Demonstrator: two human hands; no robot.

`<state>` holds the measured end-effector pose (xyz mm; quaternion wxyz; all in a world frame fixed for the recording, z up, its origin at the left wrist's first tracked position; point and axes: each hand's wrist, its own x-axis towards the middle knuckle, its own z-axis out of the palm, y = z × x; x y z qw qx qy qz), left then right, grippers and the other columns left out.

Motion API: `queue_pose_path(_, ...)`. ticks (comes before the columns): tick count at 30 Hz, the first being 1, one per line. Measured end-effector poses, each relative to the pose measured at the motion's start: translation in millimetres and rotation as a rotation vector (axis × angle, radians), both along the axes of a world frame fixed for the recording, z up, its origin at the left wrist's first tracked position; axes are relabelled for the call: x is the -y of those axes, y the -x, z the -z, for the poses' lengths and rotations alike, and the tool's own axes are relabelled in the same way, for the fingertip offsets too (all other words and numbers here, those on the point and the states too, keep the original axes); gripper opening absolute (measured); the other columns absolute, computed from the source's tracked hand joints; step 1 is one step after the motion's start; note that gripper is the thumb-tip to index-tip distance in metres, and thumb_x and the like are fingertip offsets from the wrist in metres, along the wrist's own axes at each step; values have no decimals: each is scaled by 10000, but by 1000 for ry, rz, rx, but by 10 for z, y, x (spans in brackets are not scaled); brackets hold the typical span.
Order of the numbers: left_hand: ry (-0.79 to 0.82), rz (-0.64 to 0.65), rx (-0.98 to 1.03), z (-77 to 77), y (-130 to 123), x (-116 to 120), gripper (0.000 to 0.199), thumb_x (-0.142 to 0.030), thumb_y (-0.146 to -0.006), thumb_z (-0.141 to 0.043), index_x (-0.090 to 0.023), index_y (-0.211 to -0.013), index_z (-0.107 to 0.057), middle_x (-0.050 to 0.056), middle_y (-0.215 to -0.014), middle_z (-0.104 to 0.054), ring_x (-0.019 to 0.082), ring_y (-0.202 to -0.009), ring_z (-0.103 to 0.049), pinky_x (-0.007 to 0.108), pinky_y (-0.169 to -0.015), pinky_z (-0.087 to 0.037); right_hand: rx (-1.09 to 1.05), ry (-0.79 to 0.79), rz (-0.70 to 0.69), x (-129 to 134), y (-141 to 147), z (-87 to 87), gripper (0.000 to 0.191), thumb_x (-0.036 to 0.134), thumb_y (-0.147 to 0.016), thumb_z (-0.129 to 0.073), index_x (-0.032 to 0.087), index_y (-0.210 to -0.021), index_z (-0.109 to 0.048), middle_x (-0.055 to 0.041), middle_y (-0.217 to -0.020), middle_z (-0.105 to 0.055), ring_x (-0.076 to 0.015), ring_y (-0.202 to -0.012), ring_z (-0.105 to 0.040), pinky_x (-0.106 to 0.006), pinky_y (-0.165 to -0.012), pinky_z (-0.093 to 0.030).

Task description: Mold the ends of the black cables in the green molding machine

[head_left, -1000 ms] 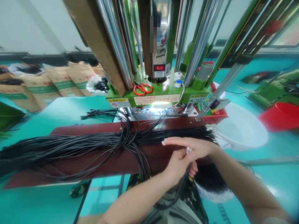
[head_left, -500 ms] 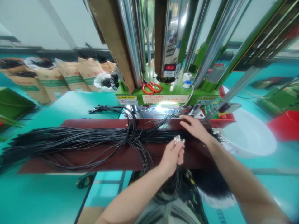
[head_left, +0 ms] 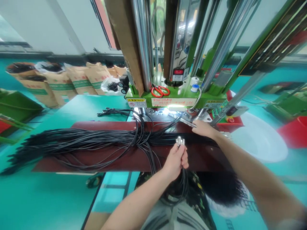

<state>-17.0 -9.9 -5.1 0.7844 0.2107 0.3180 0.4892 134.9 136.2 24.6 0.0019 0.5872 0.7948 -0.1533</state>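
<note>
My left hand (head_left: 176, 159) is closed around a bunch of black cables (head_left: 184, 185). Their silver metal connectors (head_left: 180, 141) stick up above my thumb, and the cables hang down over my lap. Farther forward, my right hand (head_left: 203, 128) grips the end of a slim silver metal tool (head_left: 187, 122) at the front of the machine bed; its exact kind is unclear. The tool points left toward thin black cables (head_left: 168, 127) that run under the lit press. A thick bundle of black cables (head_left: 96, 139) lies along the dark red board (head_left: 96, 163).
The green press (head_left: 176, 91) stands ahead, with red-handled scissors (head_left: 160, 91) and thread spools (head_left: 194, 85) on it. At right are a white basin (head_left: 261, 140) and a red control box (head_left: 233, 123). Paper sacks (head_left: 59, 83) stand at the back left.
My right hand has gone from open fingers near the machine bed to gripping the silver tool. The left hand still holds its bunch of cables. The view has shifted slightly.
</note>
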Motion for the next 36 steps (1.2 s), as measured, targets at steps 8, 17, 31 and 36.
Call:
queue_pose_path(8,-3,69,-190,18,-106,-70,356,-437,-652,-653,-185,-700,-406,-122,-394,-293,21,-317,-223,165,-332,-199,-812,508,342,912,-318,25,65,203,-703,-463,203,-761,-434,114,-374,-333,-57,-242,-261,-170,-271,-158)
queue_pose_path(17,-70,225,-314,45,-468,-158,268,-358,-652,-635,-169,-634,-447,-104,-359,-328,30,-285,-261,176,-314,-223,-1511,390,565,1377,-253,294,282,463,-806,-493,194,-891,-507,97,-452,-420,-22,-238,-242,-156,-249,-196)
queue_pose_path(31,68,373,-248,-28,-403,-220,264,-318,-624,-668,-164,-611,-453,-111,-361,-293,9,-296,-184,172,-319,-124,-1523,301,596,1411,-246,386,392,429,-800,-519,202,-1119,-514,84,-477,-441,-29,-257,-279,-165,-256,-233)
queue_pose_path(36,58,385,-237,-11,-409,-220,258,-313,-636,-655,-167,-607,-444,-114,-356,-277,8,-294,-169,171,-320,-114,-1475,278,576,1428,-253,390,437,447,-799,-513,186,-1149,-506,85,-460,-425,-33,-263,-283,-172,-263,-235)
